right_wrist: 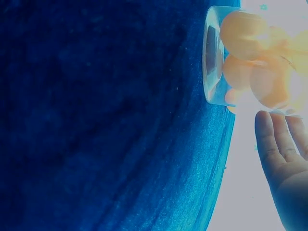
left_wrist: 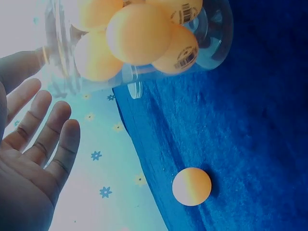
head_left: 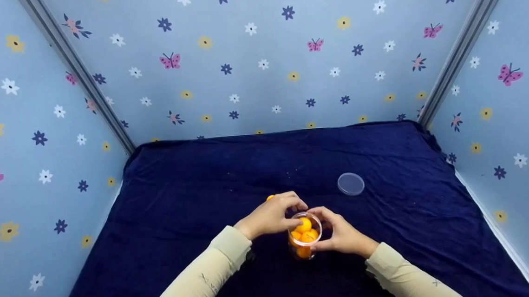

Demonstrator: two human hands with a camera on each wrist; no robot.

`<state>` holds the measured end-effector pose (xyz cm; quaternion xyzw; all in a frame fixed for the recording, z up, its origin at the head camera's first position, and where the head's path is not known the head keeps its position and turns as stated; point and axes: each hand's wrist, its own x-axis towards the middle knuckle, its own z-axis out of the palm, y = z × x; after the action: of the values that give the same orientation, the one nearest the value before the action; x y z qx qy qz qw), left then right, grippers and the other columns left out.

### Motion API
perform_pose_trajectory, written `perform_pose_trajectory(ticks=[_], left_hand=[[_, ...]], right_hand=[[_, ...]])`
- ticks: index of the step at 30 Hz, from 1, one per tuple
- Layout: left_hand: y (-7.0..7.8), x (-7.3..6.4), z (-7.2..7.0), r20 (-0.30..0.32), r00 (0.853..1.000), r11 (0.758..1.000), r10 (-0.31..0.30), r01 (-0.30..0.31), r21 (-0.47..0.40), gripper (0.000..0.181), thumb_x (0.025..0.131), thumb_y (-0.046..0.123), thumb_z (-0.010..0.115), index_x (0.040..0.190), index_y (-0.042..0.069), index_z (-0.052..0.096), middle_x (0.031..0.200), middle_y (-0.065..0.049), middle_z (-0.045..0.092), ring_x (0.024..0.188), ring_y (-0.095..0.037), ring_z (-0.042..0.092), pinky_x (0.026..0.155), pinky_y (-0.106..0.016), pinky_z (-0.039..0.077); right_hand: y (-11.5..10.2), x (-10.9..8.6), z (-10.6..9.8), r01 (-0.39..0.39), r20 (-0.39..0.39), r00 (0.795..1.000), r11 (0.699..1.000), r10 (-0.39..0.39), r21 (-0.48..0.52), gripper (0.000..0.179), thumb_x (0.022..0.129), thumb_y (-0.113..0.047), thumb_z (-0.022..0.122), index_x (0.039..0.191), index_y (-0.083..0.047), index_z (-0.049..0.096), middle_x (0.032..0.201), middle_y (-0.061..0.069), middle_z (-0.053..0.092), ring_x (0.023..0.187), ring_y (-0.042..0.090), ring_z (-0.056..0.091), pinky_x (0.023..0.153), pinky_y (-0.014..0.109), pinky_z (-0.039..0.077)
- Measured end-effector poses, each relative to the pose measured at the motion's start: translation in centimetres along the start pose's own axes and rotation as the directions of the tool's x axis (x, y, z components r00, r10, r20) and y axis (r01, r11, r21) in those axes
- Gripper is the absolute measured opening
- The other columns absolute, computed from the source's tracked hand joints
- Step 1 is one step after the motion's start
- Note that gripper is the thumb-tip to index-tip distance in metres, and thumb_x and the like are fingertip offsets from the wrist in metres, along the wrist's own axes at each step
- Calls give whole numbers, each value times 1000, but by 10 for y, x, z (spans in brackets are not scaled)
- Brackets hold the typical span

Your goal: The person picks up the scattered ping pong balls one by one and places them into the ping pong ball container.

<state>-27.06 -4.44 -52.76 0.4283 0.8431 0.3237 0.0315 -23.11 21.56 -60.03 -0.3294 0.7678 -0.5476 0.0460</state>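
A clear plastic jar (head_left: 294,249) stands on the dark blue cloth with several orange ping-pong balls (head_left: 309,236) inside. My right hand (head_left: 345,236) holds the jar from the right, thumb at the near side and fingers at the far side. At the jar's mouth, the thumb of my left hand (head_left: 271,215) reaches over the rim to the topmost ball. In the left wrist view that hand's fingers (left_wrist: 60,139) extend loosely, apart from the jar. Another ping-pong ball (left_wrist: 191,186) lies on the cloth beyond my left hand, mostly hidden by it in the head view.
A clear round lid (head_left: 351,184) lies on the blue cloth (head_left: 191,172), behind and to the right of the jar. Flower-patterned walls (head_left: 257,42) enclose the table at the back and both sides, with grey metal posts (head_left: 82,72) at the corners.
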Motion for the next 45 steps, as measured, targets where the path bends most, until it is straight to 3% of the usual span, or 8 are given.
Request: perform_pose_trajectory(ticks=[8, 18, 24, 29, 36, 45], left_hand=[[-9, 0, -7, -24, 1000, 999, -1, 0, -34, 28, 98, 16, 82, 123, 6, 76, 119, -14, 75, 108, -23, 70, 97, -41, 63], [-26, -5, -12, -68, 997, 995, -26, 19, -95, 28, 97, 10, 81, 124, 3, 75, 117, -15, 74, 106, -34, 72, 94, -46, 62], [-34, -8, -13, -97, 995, 995, -24, 15, -95, 26, 96, 7, 82, 121, 3, 75, 116, -16, 75, 103, -32, 72, 93, -45, 63], [-40, -10, -13, -98, 994, 993, -44, 32, -114, 27, 96, 8, 82, 121, 1, 74, 116, -15, 75, 103, -37, 72, 94, -52, 62], [-48, -12, -13, -94, 993, 993, -74, 65, -95, 30, 96, 11, 83, 123, 2, 74, 119, -15, 75, 103, -34, 74, 94, -43, 63], [-58, -15, -9, -112, 988, 985, -107, 89, -149, 34, 93, 6, 83, 124, -2, 71, 120, -22, 73, 104, -43, 74, 95, -58, 62]], right_hand=[[0, 0, -1, -9, -6, 1000, 1000, 8, -15, 74, 79, -9, 97, 140, 3, 58, 134, 24, 69, 115, 26, 73, 97, 32, 63], [-2, 0, -1, -23, -9, 1000, 1000, 22, -16, 74, 79, -9, 98, 140, 4, 58, 136, 24, 68, 116, 26, 72, 99, 33, 63], [-2, 1, -1, -8, -17, 1000, 1000, 8, -28, 74, 79, -9, 98, 141, 3, 59, 135, 24, 69, 116, 21, 71, 97, 30, 63], [0, 0, -1, -9, -10, 1000, 999, 8, -31, 75, 79, -9, 98, 141, 4, 58, 134, 24, 70, 115, 21, 71, 95, 30, 63], [-1, 0, -1, -22, -8, 1000, 999, 22, -36, 75, 79, -11, 98, 141, 3, 58, 135, 22, 69, 116, 19, 71, 97, 32, 63], [0, 0, 0, -23, -13, 1000, 999, 22, -35, 75, 79, -10, 98, 140, 4, 58, 134, 23, 69, 116, 17, 70, 96, 31, 63]])
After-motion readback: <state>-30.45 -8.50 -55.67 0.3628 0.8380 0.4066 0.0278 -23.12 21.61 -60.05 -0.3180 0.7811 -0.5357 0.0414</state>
